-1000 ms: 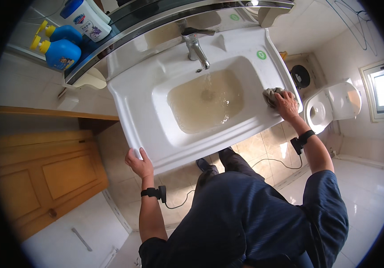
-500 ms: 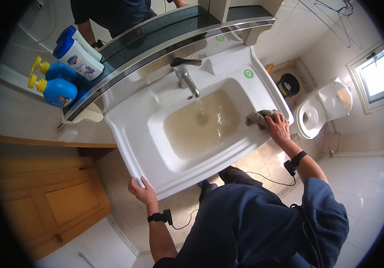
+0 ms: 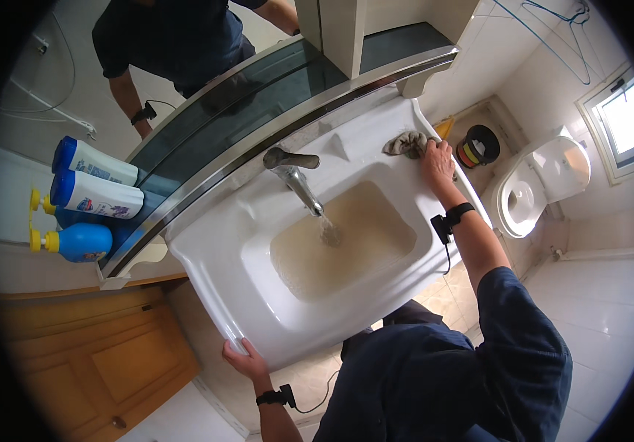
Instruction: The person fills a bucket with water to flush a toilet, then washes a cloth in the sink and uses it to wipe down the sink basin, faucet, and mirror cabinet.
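Grey cloth (image 3: 405, 144) lies crosswise, free end pointing left
Right hand (image 3: 438, 162) grasps its right end; left hand (image 3: 247, 362) holds the sink (image 3: 219, 258) corner.

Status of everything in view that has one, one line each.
Chrome single-lever faucet: running
Glossy white rectangular sink: holding cloudy, brownish water
Grey-brown cloth: crumpled, in the right hand
Left hand: on the sink's near left corner
White toilet: lid up
White, blue-capped bottles: caps on
Blue wire hangers: hanging
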A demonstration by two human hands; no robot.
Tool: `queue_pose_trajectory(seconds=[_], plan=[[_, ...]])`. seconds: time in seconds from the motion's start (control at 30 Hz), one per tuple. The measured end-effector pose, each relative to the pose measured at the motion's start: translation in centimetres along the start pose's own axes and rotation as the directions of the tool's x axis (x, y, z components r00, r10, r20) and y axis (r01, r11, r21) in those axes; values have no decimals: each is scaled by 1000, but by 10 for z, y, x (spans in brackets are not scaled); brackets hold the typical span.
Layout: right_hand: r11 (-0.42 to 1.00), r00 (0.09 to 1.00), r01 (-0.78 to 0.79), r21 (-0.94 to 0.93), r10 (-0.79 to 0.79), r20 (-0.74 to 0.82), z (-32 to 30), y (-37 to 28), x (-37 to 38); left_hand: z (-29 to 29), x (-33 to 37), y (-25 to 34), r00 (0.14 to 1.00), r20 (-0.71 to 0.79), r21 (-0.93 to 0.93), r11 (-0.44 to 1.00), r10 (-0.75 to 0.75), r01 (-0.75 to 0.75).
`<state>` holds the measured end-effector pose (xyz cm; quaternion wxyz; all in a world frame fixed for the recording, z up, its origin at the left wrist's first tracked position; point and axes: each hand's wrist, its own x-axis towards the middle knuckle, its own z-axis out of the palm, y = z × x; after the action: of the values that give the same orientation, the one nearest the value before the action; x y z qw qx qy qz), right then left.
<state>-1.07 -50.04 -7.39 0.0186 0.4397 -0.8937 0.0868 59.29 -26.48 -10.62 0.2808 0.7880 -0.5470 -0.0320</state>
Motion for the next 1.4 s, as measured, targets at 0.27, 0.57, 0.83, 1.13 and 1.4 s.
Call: queue_pose_trajectory(seconds=[0.27,0.57,0.83,1.13,1.4], plan=[[989,966,-15,146,-24,258,-13,-50,34,0,0,9,998,13,0,998,-68,68],[820,712,203,536,-499,494,50,-61,-103,3,-1,8,999,19,61,997,-37,36],[776,843,349,525,-505,186,-62,-49,-37,0,-1,7,999,-8,75,996,-54,54],[918,917,389,-73,-378,130,-25,5,41,3,-4,6,997,4,74,994,-79,78],[916,884,380,-131,-317,343,-40,40,-4,-3,-3,10,990,-18,26,990,-138,139]])
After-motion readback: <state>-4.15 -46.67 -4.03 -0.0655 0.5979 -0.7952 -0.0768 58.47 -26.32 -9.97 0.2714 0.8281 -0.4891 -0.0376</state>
